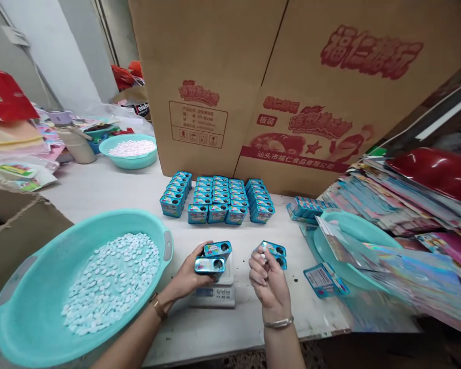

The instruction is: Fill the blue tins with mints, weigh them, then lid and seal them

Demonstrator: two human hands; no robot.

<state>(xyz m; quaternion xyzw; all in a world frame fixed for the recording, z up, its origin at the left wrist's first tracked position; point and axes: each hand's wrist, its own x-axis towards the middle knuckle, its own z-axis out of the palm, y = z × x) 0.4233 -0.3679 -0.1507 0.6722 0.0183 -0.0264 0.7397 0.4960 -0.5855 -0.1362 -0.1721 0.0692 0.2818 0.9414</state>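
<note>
My left hand is closed around a small blue candy tin with a round opening in its top. A second blue tin sits right behind it, also against my fingers. Both are over a small white digital scale, which they partly hide. My right hand is raised to the right of the scale, fingers curled and pinched on small white tablets. Just behind that hand stand two more blue tins, partly covered by it. Several rows of blue tins stand farther back.
On the left is a large turquoise basin of pale tablets; a smaller basin stands behind. A big cardboard carton walls off the back. To the right are a flat printed blue pack, another basin and stacked printed sheets.
</note>
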